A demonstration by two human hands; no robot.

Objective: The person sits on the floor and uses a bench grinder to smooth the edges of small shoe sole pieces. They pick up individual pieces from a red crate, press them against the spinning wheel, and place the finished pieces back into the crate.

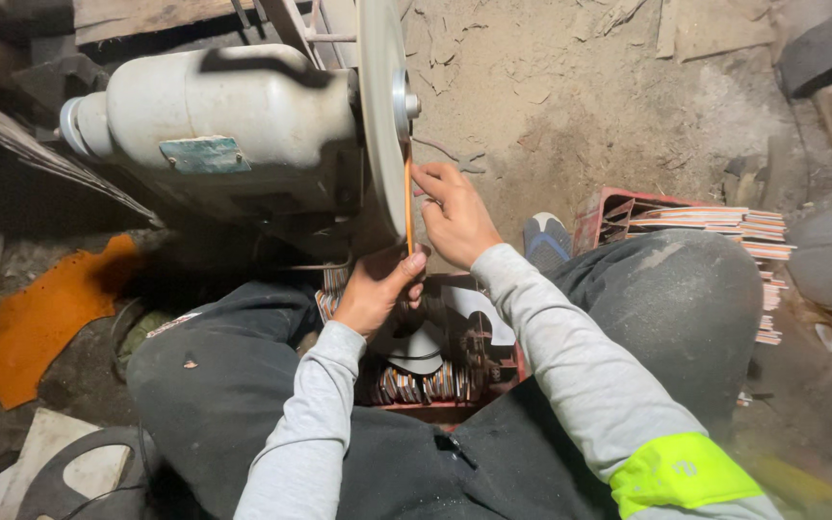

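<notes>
Fingers point(414, 262) of both hands pinching orange strip point(408, 207) — edge against grinding disc point(382, 106)

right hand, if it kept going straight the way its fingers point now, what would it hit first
The right hand points up and left, its fingers on the thin orange strip. Just past that is the grinding disc, so it would likely meet the disc first, though depth is hard to judge.

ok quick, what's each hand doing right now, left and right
Left hand: closed on the lower end of the thin orange strip.
Right hand: fingers pinch the strip's upper part, against the grinding disc.
</notes>
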